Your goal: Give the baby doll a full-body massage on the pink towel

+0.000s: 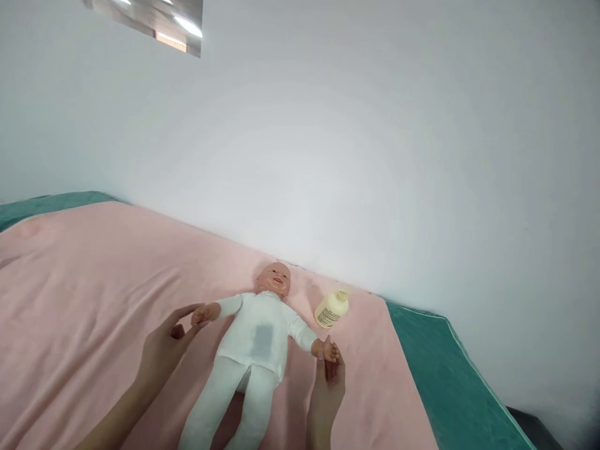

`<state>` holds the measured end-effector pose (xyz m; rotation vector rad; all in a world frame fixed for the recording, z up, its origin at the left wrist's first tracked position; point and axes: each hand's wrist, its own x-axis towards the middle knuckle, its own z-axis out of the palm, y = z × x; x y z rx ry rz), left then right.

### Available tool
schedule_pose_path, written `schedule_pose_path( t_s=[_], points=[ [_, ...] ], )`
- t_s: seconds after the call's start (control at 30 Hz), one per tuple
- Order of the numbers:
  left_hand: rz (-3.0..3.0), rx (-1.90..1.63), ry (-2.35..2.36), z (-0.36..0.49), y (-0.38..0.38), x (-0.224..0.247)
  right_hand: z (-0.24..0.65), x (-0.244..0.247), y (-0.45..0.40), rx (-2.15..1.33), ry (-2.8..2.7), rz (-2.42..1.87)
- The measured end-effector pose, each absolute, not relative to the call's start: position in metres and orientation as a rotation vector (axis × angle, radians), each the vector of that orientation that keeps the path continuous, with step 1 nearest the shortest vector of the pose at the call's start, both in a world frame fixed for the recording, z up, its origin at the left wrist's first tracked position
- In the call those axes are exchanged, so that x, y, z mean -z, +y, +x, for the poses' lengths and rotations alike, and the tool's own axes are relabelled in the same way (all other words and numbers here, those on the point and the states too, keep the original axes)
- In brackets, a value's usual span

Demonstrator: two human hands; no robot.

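Observation:
A baby doll (pixel 253 331) in a white top and white leggings lies on its back on a pink sheet (pixel 117 281), head toward the wall and arms spread. My left hand (pixel 171 337) pinches the doll's hand on the left side between thumb and fingers. On the other side, my right hand (pixel 330 381) grips the doll's other hand, the fingers partly hidden behind it. A grey patch shows on the front of the doll's top. Close above my right hand, a pale yellow bottle (pixel 332 309) with printed text stands on the sheet.
Green covering (pixel 445 362) shows beyond the sheet on the right and at the far left. A white wall (pixel 328 156) rises directly behind the bed. High on the left, a reflective panel (pixel 164 25) hangs on the wall. Something dark (pixel 539 425) sits at the lower right.

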<state>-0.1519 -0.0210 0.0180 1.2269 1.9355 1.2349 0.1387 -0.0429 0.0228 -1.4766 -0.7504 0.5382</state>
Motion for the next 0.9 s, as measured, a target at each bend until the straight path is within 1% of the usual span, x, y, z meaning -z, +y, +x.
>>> schedule_pose_path(
  t_s=[0.1,0.17,0.33,0.47,0.57,0.67,0.8,0.9],
  points=[
    [1.487,-1.149,1.749,-0.122,-0.019,-0.014,0.115,-0.035,-0.047,-0.497,-0.867,-1.526],
    [1.695,-1.055,1.584,-0.107,-0.015,-0.009,0.103,-0.034,-0.049,-0.475,-1.058,-1.495],
    [2.152,-0.852,1.233,-0.094,-0.005,0.003,0.094,-0.002,-0.044,-0.066,-1.653,-1.255],
    [2.280,-0.737,1.184,-0.094,-0.003,0.008,0.092,0.015,-0.041,0.053,-1.799,-1.190],
    [2.229,-0.771,1.158,-0.093,-0.004,0.009,0.090,0.016,-0.041,0.039,-1.794,-1.198],
    [2.120,-0.815,1.210,-0.095,-0.006,0.006,0.093,0.006,-0.043,-0.077,-1.719,-1.233],
    [1.890,-0.919,1.439,-0.116,-0.008,-0.004,0.107,-0.018,-0.046,-0.413,-1.288,-1.475],
    [1.724,-1.078,1.639,-0.144,-0.006,-0.008,0.130,-0.024,-0.044,-0.518,-0.976,-1.567]
  ],
)
